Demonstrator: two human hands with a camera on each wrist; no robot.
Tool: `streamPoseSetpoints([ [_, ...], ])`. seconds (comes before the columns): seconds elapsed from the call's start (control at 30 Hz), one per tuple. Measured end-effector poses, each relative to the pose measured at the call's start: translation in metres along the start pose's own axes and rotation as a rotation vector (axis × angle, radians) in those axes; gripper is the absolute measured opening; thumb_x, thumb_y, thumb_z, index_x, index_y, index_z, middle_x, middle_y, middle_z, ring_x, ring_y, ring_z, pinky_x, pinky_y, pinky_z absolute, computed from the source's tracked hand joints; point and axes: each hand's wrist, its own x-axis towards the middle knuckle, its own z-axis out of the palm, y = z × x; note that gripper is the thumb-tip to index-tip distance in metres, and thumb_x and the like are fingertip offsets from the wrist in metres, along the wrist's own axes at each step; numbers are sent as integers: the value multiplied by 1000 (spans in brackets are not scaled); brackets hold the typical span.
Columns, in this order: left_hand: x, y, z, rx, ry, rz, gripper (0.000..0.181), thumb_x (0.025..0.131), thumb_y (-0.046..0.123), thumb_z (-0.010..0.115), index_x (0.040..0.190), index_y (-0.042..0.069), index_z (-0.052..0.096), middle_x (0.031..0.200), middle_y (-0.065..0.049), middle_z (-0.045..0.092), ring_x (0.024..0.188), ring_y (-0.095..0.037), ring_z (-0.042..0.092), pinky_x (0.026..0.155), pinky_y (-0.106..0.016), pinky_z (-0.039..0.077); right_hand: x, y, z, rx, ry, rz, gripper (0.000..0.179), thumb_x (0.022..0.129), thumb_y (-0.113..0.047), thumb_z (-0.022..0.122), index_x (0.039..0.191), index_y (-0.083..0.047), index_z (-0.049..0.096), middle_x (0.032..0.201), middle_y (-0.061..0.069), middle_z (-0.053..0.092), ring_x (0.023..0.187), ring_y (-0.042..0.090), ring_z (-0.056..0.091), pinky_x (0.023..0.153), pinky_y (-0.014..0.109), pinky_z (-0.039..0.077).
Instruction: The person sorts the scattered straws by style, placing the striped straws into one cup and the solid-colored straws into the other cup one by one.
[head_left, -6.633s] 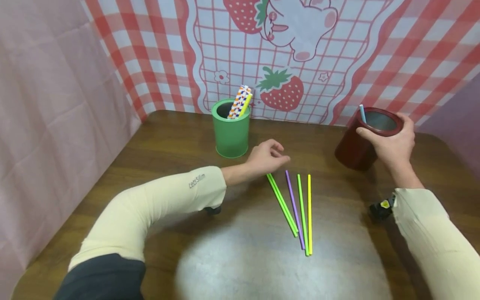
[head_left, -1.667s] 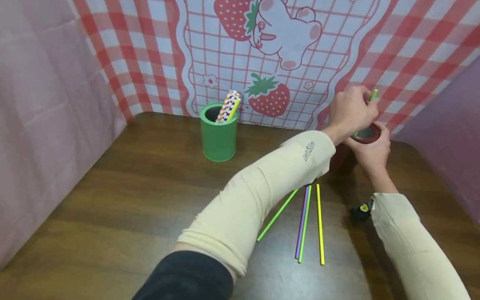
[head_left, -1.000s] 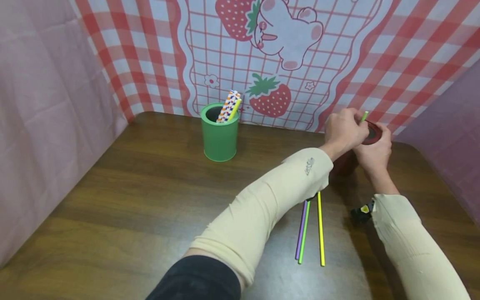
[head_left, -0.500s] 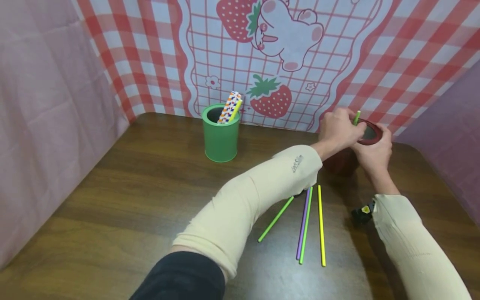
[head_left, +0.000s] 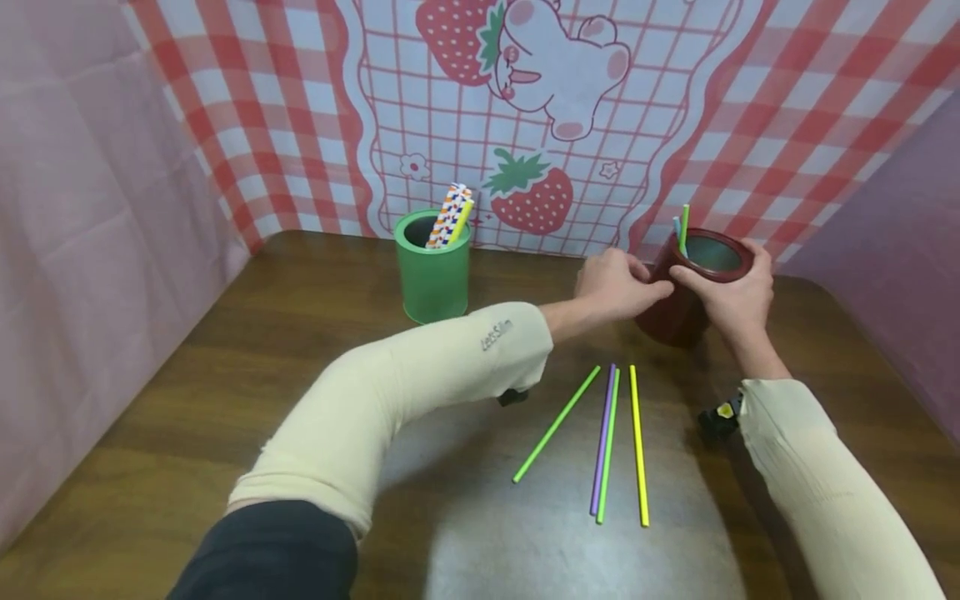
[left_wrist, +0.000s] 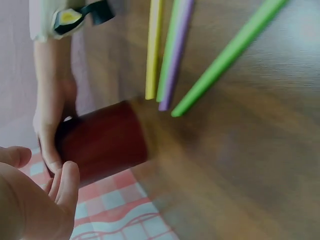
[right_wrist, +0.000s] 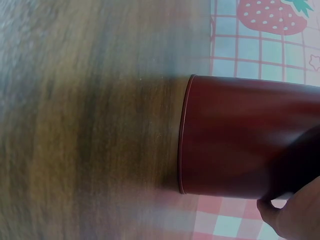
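Note:
My right hand (head_left: 738, 292) grips the dark red can (head_left: 671, 312) around its rim. The can tilts a little, and in the right wrist view its smooth side (right_wrist: 230, 135) fills much of the frame. A green straw (head_left: 686, 223) and a light blue straw (head_left: 677, 226) lean against the left of its rim. Just left of the can is my left hand (head_left: 617, 285), holding nothing, its fingers loosely bent and thumb stretched toward the can. Nearer me on the table lie a slanted green straw (head_left: 557, 423), a purple straw (head_left: 602, 442), another green straw (head_left: 609, 454) and a yellow straw (head_left: 639, 446).
A green can (head_left: 433, 279) stands at the back left, with patterned straws (head_left: 449, 217) and a yellow straw (head_left: 462, 221) in it. Behind the wooden table (head_left: 225, 392) hangs a checked strawberry cloth (head_left: 300, 108); pink curtain (head_left: 82, 208) covers the left side.
My left hand has put a green straw into the red can, let go and drawn back to the left. My right hand has kept its grip on the can throughout.

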Motion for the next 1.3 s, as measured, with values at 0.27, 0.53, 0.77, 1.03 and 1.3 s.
streamPoseSetpoints([
  [0.27, -25, -33, -1, 101, -108, -13, 21, 78, 44, 75, 81, 24, 76, 76, 15, 67, 77, -3, 59, 64, -17, 46, -1, -1, -1, 3, -23, 22, 94, 75, -54, 75, 148, -26, 23, 150, 5, 31, 134, 22, 34, 108, 43, 36],
  [0.53, -44, -53, 4, 193, -228, -58, 24, 76, 43, 78, 66, 22, 72, 60, 13, 63, 67, -5, 58, 58, -17, 44, -1, -2, -1, 4, -18, 26, 94, 75, -53, 76, 148, -25, 24, 150, 5, 33, 134, 22, 34, 108, 42, 36],
  [0.77, -51, -59, 4, 253, -326, -109, 27, 76, 40, 79, 66, 16, 75, 55, 2, 67, 50, -9, 64, 54, -16, 44, -1, -2, -2, 0, -26, 31, 93, 76, -54, 74, 149, -26, 23, 151, 5, 31, 135, 23, 33, 108, 44, 36],
  [1.03, -54, -72, 9, 248, -348, -161, 27, 71, 33, 84, 60, 12, 72, 48, 3, 63, 46, -9, 64, 49, -16, 46, -1, -3, 0, -5, -25, 25, 94, 75, -55, 75, 148, -25, 24, 150, 5, 33, 135, 23, 34, 107, 45, 37],
  [1.3, -53, -74, 11, 251, -347, -147, 30, 69, 30, 86, 57, 12, 65, 44, 4, 60, 42, -8, 62, 48, -15, 47, -1, -2, -1, -6, -15, 24, 94, 75, -54, 75, 148, -25, 24, 150, 5, 33, 134, 22, 34, 108, 43, 36],
])
